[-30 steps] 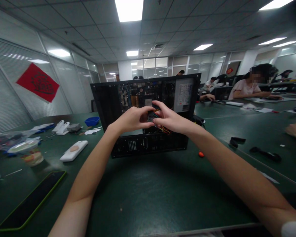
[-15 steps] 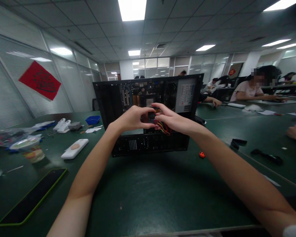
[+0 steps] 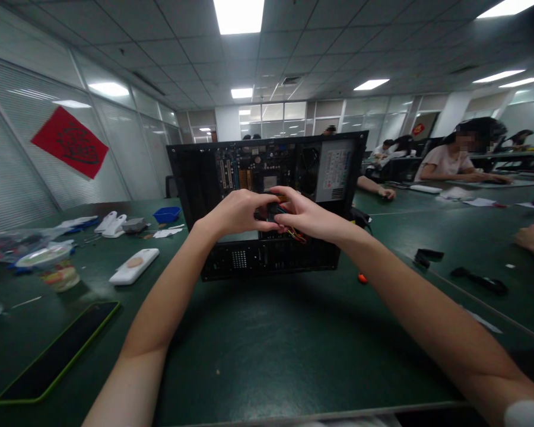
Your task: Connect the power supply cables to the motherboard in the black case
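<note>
black connector (image 3: 272, 210) btwn both hands' fingers (image 3: 267, 225)

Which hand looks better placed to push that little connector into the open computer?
Probably the right hand: its fingers pinch the connector where the coloured wires trail out. The left hand only steadies it beside the computer case.

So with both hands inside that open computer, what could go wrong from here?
The left hand and right hand pinch a small connector on coloured wires in front of the motherboard. A slip or hard tug could bend pins or strain the wires. The computer case stands upright on the green table, so pushing might tip it backward. An elbow sweep could knock the phone.
</note>
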`<state>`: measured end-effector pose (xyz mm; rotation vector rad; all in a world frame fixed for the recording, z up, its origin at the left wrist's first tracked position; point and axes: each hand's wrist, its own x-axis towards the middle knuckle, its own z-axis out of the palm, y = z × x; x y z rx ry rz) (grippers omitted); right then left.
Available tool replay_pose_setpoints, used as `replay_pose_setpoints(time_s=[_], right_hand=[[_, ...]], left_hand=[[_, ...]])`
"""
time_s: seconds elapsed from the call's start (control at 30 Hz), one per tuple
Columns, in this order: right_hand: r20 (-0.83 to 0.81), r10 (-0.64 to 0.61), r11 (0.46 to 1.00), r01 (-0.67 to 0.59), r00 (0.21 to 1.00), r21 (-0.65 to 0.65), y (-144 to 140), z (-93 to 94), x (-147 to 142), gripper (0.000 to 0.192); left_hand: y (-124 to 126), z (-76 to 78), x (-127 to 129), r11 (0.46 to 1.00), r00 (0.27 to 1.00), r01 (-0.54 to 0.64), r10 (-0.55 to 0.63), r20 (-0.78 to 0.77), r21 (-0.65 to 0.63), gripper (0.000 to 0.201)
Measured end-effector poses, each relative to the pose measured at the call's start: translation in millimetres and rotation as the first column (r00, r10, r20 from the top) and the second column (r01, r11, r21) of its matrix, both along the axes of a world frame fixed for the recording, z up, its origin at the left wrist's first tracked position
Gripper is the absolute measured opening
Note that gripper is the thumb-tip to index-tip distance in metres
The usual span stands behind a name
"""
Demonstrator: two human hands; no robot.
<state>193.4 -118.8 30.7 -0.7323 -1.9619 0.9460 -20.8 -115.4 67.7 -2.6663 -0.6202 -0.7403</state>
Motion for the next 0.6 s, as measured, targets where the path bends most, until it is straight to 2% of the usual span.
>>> replay_pose_setpoints(time_s=[0.37,0.5,0.6], right_hand=[[0.005,-0.032,0.998,0.031,0.999,0.048,-1.0,0.5,-3.3,0.068],[-0.08,-0.071,0.994,0.077,0.994,0.079,6.8,2.7,0.0,0.066],[-0.197,-0.157,0.979,0.18,0.968,0.101,14.0,4.1,2.3,0.064]], left_hand=[[1.1,-1.9,-0.7,0.996,0.997,-0.059,0.062,-0.054,0.061,0.044],[1.0,-2.9,3.0,0.961,0.99,-0.139,0.141,0.008,0.241,0.057],[-2.4,-2.5,11.2,0.902,0.984,-0.177,0.172,0.049,0.395,0.042]])
